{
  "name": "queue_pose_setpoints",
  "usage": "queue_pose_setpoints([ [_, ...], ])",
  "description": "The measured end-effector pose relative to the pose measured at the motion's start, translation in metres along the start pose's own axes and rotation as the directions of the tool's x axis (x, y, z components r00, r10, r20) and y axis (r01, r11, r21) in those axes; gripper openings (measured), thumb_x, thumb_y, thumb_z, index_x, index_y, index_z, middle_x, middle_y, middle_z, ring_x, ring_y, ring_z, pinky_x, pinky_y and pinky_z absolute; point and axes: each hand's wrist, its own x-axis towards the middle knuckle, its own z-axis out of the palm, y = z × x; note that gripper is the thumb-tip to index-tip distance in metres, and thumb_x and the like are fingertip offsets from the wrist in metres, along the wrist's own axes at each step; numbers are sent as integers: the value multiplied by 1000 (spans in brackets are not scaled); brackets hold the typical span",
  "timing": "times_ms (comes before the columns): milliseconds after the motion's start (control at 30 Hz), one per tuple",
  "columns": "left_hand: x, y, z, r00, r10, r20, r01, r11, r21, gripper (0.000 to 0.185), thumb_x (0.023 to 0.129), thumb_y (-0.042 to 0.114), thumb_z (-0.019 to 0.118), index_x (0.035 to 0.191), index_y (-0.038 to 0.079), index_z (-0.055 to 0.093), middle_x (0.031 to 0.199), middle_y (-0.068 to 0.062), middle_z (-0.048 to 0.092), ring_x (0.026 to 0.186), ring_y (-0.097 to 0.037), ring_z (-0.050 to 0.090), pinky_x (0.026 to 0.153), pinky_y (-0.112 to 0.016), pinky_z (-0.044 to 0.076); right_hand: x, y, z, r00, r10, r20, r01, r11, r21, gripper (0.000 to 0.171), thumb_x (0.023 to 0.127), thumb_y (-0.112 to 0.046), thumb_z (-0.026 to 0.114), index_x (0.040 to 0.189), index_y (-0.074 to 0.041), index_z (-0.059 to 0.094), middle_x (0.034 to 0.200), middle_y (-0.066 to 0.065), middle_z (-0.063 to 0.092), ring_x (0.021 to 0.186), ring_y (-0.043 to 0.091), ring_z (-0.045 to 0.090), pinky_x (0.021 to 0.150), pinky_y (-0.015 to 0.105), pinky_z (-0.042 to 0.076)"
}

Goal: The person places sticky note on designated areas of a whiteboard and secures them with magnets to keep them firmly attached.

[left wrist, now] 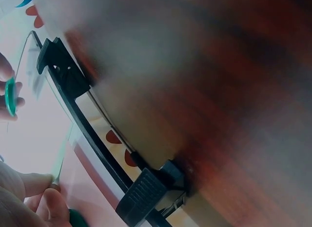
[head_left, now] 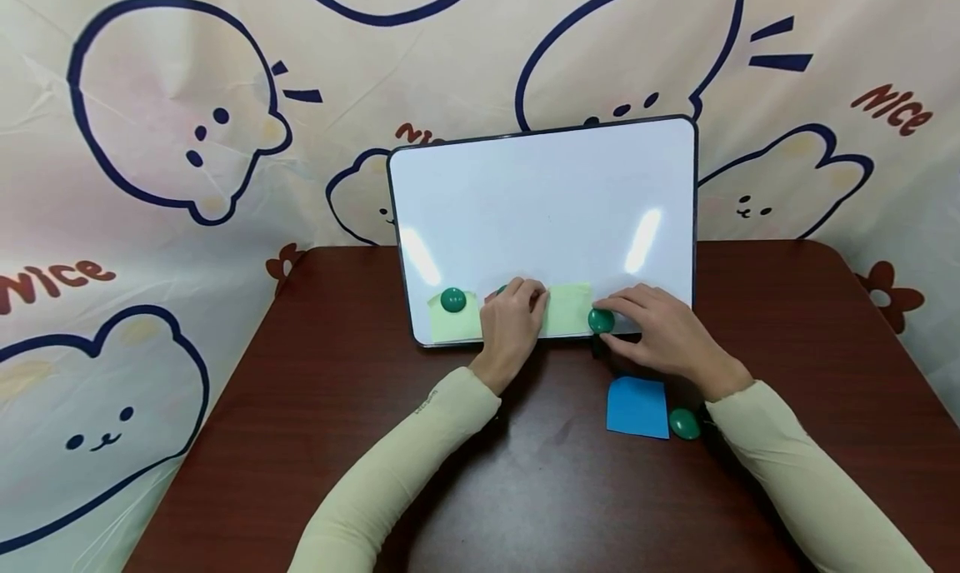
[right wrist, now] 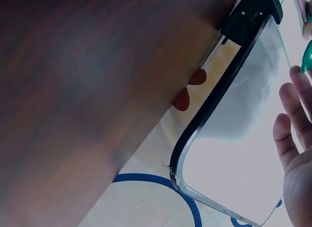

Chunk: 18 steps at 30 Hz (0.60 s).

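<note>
Magnet (head_left: 601, 321) pinched against whiteboard (head_left: 547, 198).

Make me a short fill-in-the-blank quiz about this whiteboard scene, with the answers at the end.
1. The right hand pinches a round magnet whose colour is ____.
2. The left hand presses a pale yellow sticky note against the ____.
3. The paper square lying on the table beside a loose magnet is coloured ____.
4. The leftmost note is pinned by ____ magnet.

Missing words: green; whiteboard; blue; one
</note>
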Motion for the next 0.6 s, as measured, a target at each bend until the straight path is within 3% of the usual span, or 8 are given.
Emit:
queue_pose_setpoints([
  [600, 0, 1, 1, 1000, 6, 19, -6, 1000, 25, 10, 92, 25, 72, 90, 16, 74, 86, 1, 72, 70, -11, 69, 62, -26, 55, 18, 2, 7, 994, -70, -81, 75, 995, 66, 52, 77, -28, 83, 124, -12, 67, 116, 6, 68, 104, 22, 64, 90, 45, 55],
])
